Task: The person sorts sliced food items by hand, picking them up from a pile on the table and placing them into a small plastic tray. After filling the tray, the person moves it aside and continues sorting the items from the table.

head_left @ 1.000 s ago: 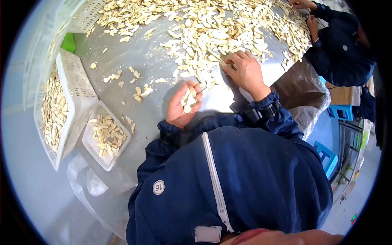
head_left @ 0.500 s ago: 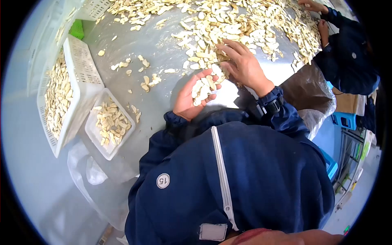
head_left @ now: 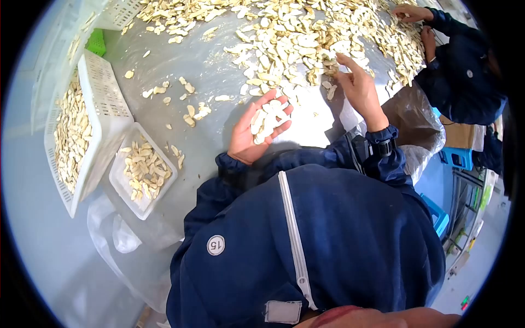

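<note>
Palm up above the metal table (head_left: 213, 136), my left hand (head_left: 249, 134) cups several pale dried slices (head_left: 266, 121). My right hand (head_left: 361, 93) is to the right, at the near edge of a wide pile of the same slices (head_left: 295, 44). Its thumb and forefinger are spread apart, with the fingertips over the pile and nothing visible held between them. A few slices lie loose just below those fingertips.
At the left stand a white perforated basket (head_left: 109, 93) and a smaller white tray (head_left: 116, 177), both holding slices. A clear plastic bag (head_left: 415, 117) hangs at the right. A co-worker's hands (head_left: 413, 13) reach into the pile's far right.
My right hand has moved right, away from my left hand, to the pile's near right edge. My left hand has shifted slightly left with its slices.
</note>
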`<state>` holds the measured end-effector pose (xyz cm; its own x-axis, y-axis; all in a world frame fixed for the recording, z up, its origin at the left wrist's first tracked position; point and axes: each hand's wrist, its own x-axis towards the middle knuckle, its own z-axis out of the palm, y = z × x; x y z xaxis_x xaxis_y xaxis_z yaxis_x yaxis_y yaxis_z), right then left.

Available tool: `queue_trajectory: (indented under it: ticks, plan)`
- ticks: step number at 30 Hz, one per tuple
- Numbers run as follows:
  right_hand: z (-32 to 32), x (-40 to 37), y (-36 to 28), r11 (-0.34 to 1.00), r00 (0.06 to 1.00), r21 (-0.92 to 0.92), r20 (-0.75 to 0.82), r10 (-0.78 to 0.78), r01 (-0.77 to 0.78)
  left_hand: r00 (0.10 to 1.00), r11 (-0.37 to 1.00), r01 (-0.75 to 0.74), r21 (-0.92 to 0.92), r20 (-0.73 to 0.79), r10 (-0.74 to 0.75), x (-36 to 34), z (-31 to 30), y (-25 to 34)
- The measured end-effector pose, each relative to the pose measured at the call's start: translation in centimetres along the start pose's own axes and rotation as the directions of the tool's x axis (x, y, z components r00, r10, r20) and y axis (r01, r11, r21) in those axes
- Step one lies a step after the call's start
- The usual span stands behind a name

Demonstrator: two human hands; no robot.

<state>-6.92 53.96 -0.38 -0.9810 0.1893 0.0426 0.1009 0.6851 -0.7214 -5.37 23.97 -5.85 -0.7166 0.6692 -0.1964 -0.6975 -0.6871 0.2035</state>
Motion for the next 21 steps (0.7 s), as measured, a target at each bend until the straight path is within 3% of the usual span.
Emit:
queue_trajectory:
  ticks: [1,5,7,10,13,17,18,21]
  plan:
    - [-0.1,0.2,0.6,1.0,0.998,-0.018,-0.06,-0.024,0.023,1.0,1.0,-0.004,-0.018,0.007,0.004,0.0,-0.3,0.0]
    - [1.5,-0.6,-0.5,0.993,0.996,-0.078,0.033,-0.088,0.091,0.999,0.999,-0.001,-0.041,0.048,0.003,0.0,-2.1,0.2]
    - [3.0,-1.1,-2.3,0.943,0.954,-0.146,0.075,-0.292,0.3,0.993,0.996,-0.005,-0.093,0.12,0.016,0.2,-2.9,0.2]
    - [4.7,-1.6,-3.9,0.856,0.869,-0.155,0.055,-0.491,0.494,0.999,0.996,-0.045,-0.079,-0.002,0.045,-0.2,-2.0,0.2]
    - [4.5,-1.7,-2.9,0.906,0.911,-0.131,0.158,-0.381,0.402,0.998,0.994,-0.064,-0.093,-0.031,0.062,-0.3,-1.7,0.2]
    - [2.3,-1.6,-1.2,0.929,0.964,-0.261,0.026,-0.265,0.262,0.996,0.992,-0.085,-0.095,-0.012,0.084,-0.2,-1.9,0.1]
    - [2.0,-1.7,-1.2,0.909,0.948,-0.288,-0.018,-0.319,0.3,0.996,0.992,-0.089,-0.09,-0.012,0.088,-0.2,-2.0,0.1]
    - [2.6,-2.7,-2.2,0.932,0.948,-0.176,0.044,-0.315,0.318,0.996,0.991,-0.091,-0.094,-0.012,0.09,-0.1,-2.0,0.1]
